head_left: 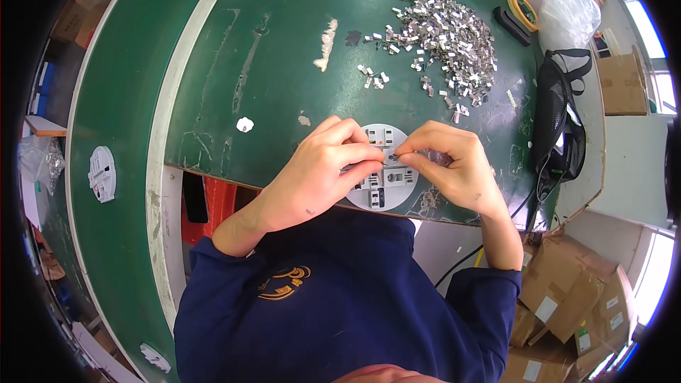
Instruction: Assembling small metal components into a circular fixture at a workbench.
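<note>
A round light-grey plastic part (362, 202) with raised blocks and slots lies at the table's near edge. Over its middle, my left hand (328, 159) comes in from the left, thumb and forefinger closed together at the tips. My right hand (452, 167) pinches from the other side, its fingertips almost meeting the left ones. A tiny dark piece seems to show between the fingertips, too small to name. Up and to the right spreads a big heap of small shiny metal clips (454, 46), with a few loose ones (374, 78) nearer the hands.
Along the right edge of the green table (284, 92) are a roll of yellow tape (523, 11), a black stapler-like object (512, 26), a clear plastic bag (569, 7) and a black mesh bag (557, 117). Another round grey part (103, 174) rests on the green strip at left. Cardboard boxes (571, 280) stand lower right.
</note>
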The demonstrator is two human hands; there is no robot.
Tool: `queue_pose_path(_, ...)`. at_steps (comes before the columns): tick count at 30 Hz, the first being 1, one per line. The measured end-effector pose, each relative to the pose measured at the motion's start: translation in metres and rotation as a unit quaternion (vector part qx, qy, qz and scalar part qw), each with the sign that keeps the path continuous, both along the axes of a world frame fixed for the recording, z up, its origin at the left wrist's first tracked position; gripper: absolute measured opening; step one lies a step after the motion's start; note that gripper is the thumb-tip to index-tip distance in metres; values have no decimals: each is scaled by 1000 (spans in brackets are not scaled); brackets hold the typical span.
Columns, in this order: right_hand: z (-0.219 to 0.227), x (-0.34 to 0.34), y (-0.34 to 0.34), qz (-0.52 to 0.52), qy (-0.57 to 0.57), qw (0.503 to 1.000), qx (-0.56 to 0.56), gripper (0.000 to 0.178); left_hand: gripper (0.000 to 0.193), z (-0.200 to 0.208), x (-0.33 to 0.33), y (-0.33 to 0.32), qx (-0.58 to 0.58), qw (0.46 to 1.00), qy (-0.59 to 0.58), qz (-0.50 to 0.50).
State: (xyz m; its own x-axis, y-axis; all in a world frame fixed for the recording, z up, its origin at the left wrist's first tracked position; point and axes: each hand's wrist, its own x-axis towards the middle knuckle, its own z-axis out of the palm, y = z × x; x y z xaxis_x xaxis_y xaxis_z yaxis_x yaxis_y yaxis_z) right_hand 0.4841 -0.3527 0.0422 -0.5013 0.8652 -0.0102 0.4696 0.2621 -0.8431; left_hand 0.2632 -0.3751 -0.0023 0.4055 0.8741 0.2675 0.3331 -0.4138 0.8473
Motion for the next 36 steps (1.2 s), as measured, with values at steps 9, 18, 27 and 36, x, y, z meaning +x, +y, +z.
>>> queue_pose_path(9,2,-2,5,8,-32,998,-49,9,11,-2,2,0,-1,1000,-7,6)
queue_pose_path(18,2,-7,9,15,-47,997,-63,11,11,-5,-1,1,11,1000,-11,-3)
queue_pose_path(27,-21,-16,-3,45,-52,983,171,18,13,-8,-7,-1,21,999,-27,27)
queue_pose_path(36,-24,-26,-7,80,-119,941,305,17,18,-13,-7,0,77,996,-12,53)
